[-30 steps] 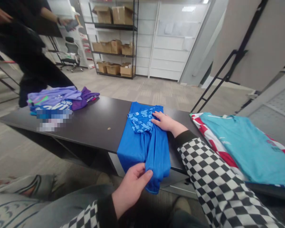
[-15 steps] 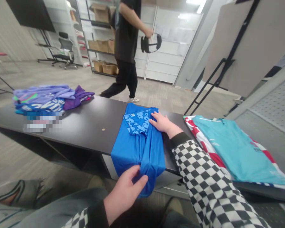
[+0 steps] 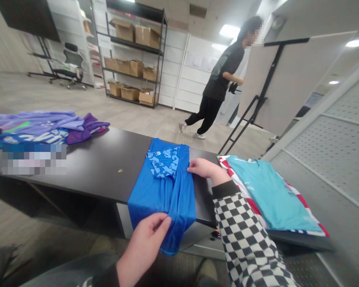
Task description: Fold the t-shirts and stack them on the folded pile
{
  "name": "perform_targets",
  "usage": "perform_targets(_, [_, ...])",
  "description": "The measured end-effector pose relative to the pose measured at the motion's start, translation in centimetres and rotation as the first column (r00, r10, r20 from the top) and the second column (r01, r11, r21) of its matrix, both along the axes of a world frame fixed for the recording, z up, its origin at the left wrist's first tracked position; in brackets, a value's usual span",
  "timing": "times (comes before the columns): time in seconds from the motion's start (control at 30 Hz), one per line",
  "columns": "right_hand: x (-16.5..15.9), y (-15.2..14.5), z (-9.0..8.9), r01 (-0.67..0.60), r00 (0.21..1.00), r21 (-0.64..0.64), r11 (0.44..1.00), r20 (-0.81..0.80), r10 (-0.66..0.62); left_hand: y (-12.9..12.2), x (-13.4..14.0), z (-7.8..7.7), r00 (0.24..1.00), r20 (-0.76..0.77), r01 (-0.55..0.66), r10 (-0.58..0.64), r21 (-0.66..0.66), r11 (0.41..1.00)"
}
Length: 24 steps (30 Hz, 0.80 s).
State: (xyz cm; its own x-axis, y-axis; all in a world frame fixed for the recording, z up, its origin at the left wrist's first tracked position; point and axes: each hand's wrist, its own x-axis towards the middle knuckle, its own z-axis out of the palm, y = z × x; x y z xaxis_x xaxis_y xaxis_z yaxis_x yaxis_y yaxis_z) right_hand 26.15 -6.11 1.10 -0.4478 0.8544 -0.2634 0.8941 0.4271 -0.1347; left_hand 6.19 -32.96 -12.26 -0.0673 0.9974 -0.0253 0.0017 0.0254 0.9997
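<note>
Grey-floored room, dark table (image 3: 104, 159) before us. Toward table's left end, heap of purple and blue clothes (image 3: 37, 121). Past far edge, shelf (image 3: 134, 44) with cardboard boxes (image 3: 130, 93). Our left hand (image 3: 143, 239) closed, thumb and finger pinching fold of blue shirt (image 3: 151, 195), which spans table and hangs over near edge, patterned sleeve (image 3: 164, 162) on top. Our right hand (image 3: 202, 167) pinches shirt's right side. Beyond far edge, person (image 3: 217, 75) mid-stride. Toward right end, turquoise shirt (image 3: 275, 195) atop red-and-white shirt (image 3: 253, 205).
</note>
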Motion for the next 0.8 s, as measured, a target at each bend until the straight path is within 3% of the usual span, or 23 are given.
perform_targets(0.27, [2.0, 0.8, 0.4, 0.094, 0.994, -0.049, 0.994, 0.059, -0.091, -0.2, -0.7, -0.5, 0.994, -0.095, -0.056, 0.054, -0.015, 0.998])
perform_targets(0.37, [1.8, 0.8, 0.3, 0.097, 0.994, -0.043, 0.994, 0.051, -0.095, -0.2, -1.2, -0.5, 0.963, -0.268, 0.006, -0.015, -0.034, 0.999])
perform_targets(0.43, [1.5, 0.8, 0.3, 0.106, 0.994, 0.027, 0.994, 0.019, -0.106, -0.2, -1.8, -0.1, 0.859, -0.501, 0.081, -0.103, -0.065, 0.995])
perform_targets(0.5, [1.0, 1.1, -0.1, 0.16, 0.986, 0.152, 0.975, -0.076, -0.15, -0.4, -2.7, 0.5, 0.694, -0.699, 0.137, -0.174, -0.108, 0.985])
perform_targets(0.57, [0.5, 1.8, -1.0, 0.208, 0.964, 0.288, 0.935, -0.225, -0.145, -0.6, -3.4, 1.4, 0.595, -0.778, 0.161, -0.203, -0.131, 0.978])
perform_targets(0.63, [-0.2, 2.8, -2.6, 0.12, 0.948, 0.381, 0.917, -0.319, 0.008, -0.7, -4.0, 2.5, 0.609, -0.769, 0.179, -0.194, -0.105, 0.978])
perform_targets(0.7, [-1.3, 3.4, -4.4, -0.029, 0.935, 0.381, 0.924, -0.318, 0.16, -0.7, -4.3, 3.8, 0.683, -0.718, 0.199, -0.138, 0.0, 0.98])
perform_targets(0.8, [-2.8, 3.0, -6.2, -0.12, 0.968, 0.25, 0.961, -0.186, 0.169, -0.9, -5.1, 5.8, 0.783, -0.622, 0.216, -0.023, 0.237, 0.947])
